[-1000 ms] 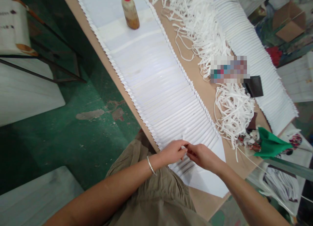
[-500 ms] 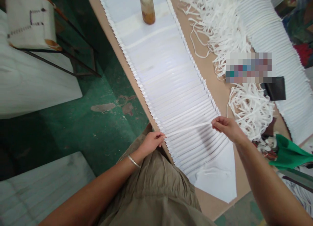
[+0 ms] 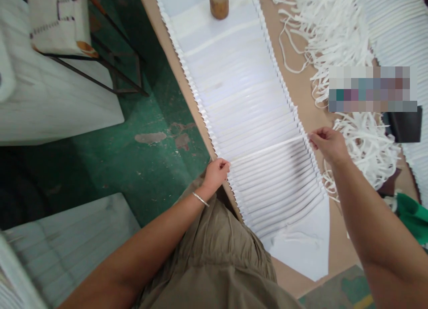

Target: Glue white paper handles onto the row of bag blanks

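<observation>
A narrow white strip (image 3: 267,149) is stretched across a long white sheet (image 3: 240,90) with notched side edges. My left hand (image 3: 216,175) pinches the strip's near end at the sheet's left edge. Its other end is pinched by my right hand (image 3: 328,143) at the right edge. Below it, several similar strips (image 3: 274,184) lie side by side across the sheet. The sheet's bottom end (image 3: 307,251) is plain white and pointed.
A bottle (image 3: 219,6) of brown liquid stands on the sheet. Heaps of loose white strips (image 3: 364,144) lie on the brown table (image 3: 297,84) at right, near a black object (image 3: 406,124) and green cloth (image 3: 413,217). A stool (image 3: 62,26) stands left.
My hands have moved up the sheet relative to the bands, and the strip is now taut, lying closer along the others. The view has shifted, so the bottle sits higher and further right.
</observation>
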`<state>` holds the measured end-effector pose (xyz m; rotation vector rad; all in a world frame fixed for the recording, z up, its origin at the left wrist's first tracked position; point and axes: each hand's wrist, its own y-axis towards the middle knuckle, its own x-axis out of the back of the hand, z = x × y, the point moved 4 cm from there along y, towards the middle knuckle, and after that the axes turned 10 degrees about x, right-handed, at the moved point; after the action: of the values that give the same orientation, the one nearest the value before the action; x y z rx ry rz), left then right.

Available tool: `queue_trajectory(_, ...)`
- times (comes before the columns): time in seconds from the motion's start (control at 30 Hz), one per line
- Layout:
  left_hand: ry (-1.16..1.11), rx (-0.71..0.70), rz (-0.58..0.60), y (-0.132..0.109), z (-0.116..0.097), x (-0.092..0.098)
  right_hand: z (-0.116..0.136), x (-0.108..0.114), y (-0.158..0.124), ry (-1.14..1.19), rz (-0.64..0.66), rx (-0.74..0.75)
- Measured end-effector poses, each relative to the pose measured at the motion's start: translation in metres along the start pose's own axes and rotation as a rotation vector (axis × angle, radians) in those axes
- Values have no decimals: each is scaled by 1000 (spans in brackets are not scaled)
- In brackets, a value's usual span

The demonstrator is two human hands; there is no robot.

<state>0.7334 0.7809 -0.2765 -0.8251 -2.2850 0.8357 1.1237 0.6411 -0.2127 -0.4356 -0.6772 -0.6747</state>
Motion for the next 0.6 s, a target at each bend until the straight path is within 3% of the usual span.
queue_trajectory(0.2, 124, -44, -181, 13, 1, -4, -3, -3, 16, -98, -34, 28)
queue_trajectory(0.6, 248, -24, -184, 14, 0, -6, -6, -16, 20, -309, -65, 71)
